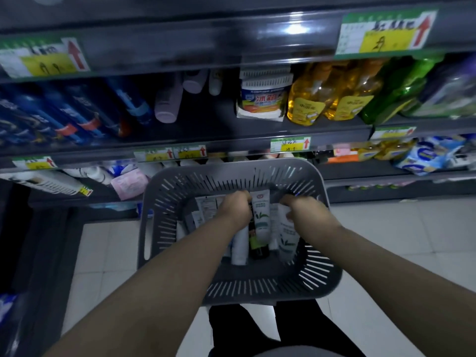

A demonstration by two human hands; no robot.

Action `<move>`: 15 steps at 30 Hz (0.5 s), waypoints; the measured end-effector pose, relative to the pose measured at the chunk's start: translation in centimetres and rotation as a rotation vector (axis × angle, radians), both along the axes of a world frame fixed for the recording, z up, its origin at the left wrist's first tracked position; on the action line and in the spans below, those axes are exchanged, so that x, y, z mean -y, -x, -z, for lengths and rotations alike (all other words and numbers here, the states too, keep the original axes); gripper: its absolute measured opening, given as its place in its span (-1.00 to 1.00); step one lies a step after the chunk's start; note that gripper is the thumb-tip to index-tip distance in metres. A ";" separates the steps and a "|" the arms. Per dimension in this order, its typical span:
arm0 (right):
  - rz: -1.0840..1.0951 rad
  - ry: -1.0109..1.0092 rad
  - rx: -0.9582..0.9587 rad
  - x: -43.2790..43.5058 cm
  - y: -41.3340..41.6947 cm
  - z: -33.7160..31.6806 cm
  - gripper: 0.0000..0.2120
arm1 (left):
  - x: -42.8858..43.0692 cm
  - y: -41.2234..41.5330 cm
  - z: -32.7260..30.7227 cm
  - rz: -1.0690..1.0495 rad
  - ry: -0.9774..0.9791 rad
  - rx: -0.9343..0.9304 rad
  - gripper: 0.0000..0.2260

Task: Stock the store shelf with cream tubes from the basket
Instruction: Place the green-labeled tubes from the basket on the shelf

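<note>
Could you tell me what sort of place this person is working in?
Most likely a shop aisle: dark shelves carry price tags on their edges, rows of yellow bottles stand for sale, and both hands reach into a grey basket of tubes.

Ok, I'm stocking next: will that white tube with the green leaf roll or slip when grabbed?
The white leaf tube looks flattened at one end, so probably won't roll far. Its glossy surface may be slippery, and it likely squashes somewhat.

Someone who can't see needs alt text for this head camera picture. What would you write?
Both of a person's bare hands, left hand and right hand, reach into a grey slotted basket of cream tubes, each closing on a tube. Behind the basket stand dark store shelves holding bottles and price tags.
</note>
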State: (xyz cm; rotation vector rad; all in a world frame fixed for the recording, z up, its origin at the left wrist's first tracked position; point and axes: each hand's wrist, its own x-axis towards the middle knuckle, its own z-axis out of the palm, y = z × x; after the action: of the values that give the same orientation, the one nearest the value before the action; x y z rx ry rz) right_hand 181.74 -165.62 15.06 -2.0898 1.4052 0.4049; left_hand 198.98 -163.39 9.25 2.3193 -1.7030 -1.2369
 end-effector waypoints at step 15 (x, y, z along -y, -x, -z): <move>-0.075 0.106 0.058 2.2 0.3 -1.3 -0.46 | -1.6 1.5 1.9 0.465 -0.125 0.231 -0.62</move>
State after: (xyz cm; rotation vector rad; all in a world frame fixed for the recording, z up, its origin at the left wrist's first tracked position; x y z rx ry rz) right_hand 181.40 -167.79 16.37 -2.2266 1.3444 0.3023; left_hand 197.49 -161.80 7.35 2.2856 -2.4149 -1.1922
